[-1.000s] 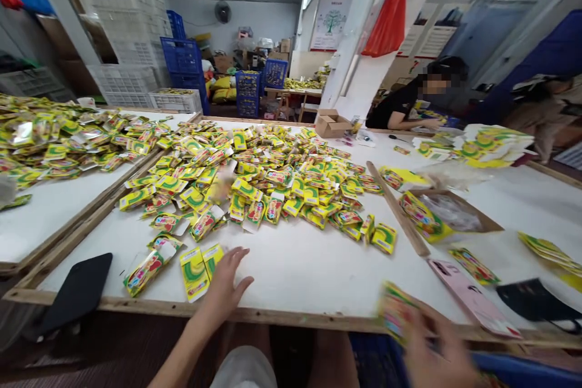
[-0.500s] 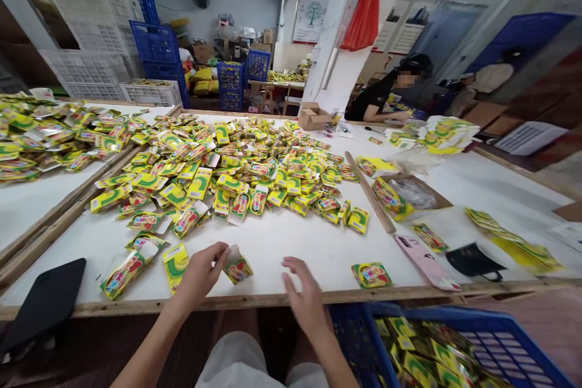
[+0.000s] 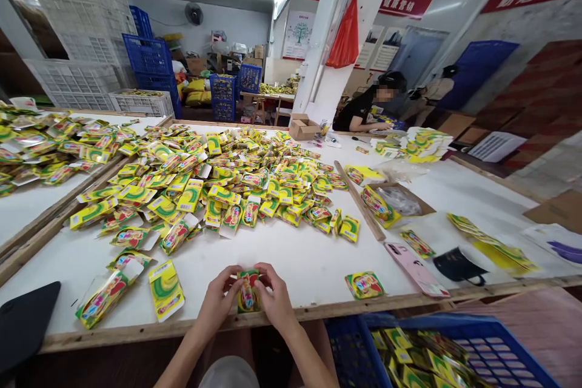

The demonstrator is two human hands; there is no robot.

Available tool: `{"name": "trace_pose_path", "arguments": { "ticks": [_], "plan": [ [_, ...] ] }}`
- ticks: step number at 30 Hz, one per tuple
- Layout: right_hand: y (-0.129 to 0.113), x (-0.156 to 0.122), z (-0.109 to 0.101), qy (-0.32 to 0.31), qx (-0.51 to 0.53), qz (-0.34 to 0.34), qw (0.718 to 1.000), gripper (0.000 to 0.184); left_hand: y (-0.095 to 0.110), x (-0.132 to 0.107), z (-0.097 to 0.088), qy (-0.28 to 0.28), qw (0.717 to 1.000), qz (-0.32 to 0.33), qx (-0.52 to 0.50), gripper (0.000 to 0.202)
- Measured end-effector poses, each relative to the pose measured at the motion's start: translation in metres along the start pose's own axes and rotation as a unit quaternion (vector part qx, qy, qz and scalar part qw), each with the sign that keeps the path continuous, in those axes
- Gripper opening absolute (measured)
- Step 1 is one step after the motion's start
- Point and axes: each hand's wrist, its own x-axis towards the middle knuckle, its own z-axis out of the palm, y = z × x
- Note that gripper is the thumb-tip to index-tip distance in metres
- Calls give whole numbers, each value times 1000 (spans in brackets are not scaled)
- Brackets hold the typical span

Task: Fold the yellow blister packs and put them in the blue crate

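Between my two hands a small yellow-green box [image 3: 248, 292] with a red picture stands upright at the table's front edge. My left hand [image 3: 224, 292] grips its left side, thumb on the face and fingers at the top corner. On the right side, my right hand [image 3: 271, 291] pinches it in the same way. To the left lie a yellow box [image 3: 166, 291] with a green curve and another box [image 3: 109, 292] with a white flap raised. A similar flat box [image 3: 364, 285] rests to the right. Beyond my hands spreads a large pile of such boxes [image 3: 227, 179].
A pink phone [image 3: 417, 270] and a black mug [image 3: 460, 265] sit to the right, past a wooden strip [image 3: 359, 200]. Below the edge stands a blue crate [image 3: 504, 339] holding several boxes. A black tablet-like object [image 3: 28, 324] juts at left. Another person [image 3: 364, 106] works across the table.
My right hand has come left to the box, and both hands now hold it upright in front of me. Its white flap no longer shows. The view has shifted slightly.
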Motion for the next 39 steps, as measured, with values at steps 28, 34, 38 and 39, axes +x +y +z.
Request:
{"name": "trace_pose_path", "arguments": {
  "ticks": [28, 34, 38, 39],
  "plan": [
    [-10, 26, 5, 40, -12, 32, 999, 22, 15, 21, 17, 100, 993, -1, -65, 21],
    [-8, 25, 2, 25, 13, 51, 998, 23, 9, 22, 16, 90, 993, -9, -80, 23],
    [-3, 15, 9, 10, 32, 38, 999, 20, 6, 13, 13, 57, 997, 17, -58, 25],
    [-4, 12, 11, 7, 32, 26, 999, 19, 5, 10, 13, 50, 997, 27, -50, 25]
  ]
}}
